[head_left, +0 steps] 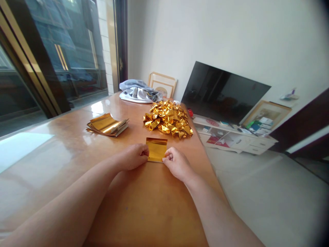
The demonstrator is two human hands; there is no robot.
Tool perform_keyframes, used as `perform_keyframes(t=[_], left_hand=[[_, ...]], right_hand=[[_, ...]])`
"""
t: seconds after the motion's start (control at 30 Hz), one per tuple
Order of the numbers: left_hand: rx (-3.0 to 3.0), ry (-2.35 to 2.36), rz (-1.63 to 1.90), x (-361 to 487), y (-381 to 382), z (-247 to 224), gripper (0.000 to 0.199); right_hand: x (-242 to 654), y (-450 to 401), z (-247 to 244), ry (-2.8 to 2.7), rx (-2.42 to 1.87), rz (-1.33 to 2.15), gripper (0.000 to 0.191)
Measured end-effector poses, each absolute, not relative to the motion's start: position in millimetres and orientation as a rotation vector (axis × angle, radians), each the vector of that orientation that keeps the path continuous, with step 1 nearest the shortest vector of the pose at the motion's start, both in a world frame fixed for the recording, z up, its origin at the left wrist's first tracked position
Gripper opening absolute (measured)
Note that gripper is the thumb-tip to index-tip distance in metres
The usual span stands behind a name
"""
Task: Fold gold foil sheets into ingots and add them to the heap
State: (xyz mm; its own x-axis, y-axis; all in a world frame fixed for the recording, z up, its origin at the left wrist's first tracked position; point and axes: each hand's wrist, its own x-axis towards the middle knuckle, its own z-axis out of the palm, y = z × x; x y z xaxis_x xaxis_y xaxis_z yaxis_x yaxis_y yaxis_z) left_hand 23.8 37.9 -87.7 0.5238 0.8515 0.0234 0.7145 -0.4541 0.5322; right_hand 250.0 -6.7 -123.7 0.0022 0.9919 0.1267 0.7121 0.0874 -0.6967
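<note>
A square sheet of shiny gold paper (157, 150) lies between my two hands on the wooden table (144, 206). My left hand (136, 156) pinches its left edge, with the fingers curled. At its lower right corner, my right hand (176, 162) grips the paper between thumb and fingers. Beyond the sheet is a heap of folded gold paper pieces (169, 120). A stack of gold sheets (106, 124), slightly curled, sits to the left.
Bundled grey and white cloth (138, 92) lies at the table's far end, near leaning frames (162, 84). The table's right edge runs close beside my right forearm. Past it stand a large television (223, 92) and a white cabinet (236, 139).
</note>
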Motion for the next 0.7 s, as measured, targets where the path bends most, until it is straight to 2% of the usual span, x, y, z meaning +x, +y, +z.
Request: perform_keyframes(t=[0.37, 0.57, 0.7], left_hand=[[2.26, 1.234, 0.378, 22.1, 39.9, -87.2, 0.013], [2.448, 1.202, 0.463, 23.8, 36.9, -88.1, 0.029], [2.618, 1.033, 0.502, 27.6, 33.7, -89.2, 0.032]], right_hand=[[248.4, -9.9, -117.4, -1.802, -1.709, 0.572, 0.012], [247.7, -9.9, -116.3, -1.812, -1.717, 0.563, 0.012], [247.6, -9.9, -116.9, -1.823, -1.713, 0.552, 0.013]])
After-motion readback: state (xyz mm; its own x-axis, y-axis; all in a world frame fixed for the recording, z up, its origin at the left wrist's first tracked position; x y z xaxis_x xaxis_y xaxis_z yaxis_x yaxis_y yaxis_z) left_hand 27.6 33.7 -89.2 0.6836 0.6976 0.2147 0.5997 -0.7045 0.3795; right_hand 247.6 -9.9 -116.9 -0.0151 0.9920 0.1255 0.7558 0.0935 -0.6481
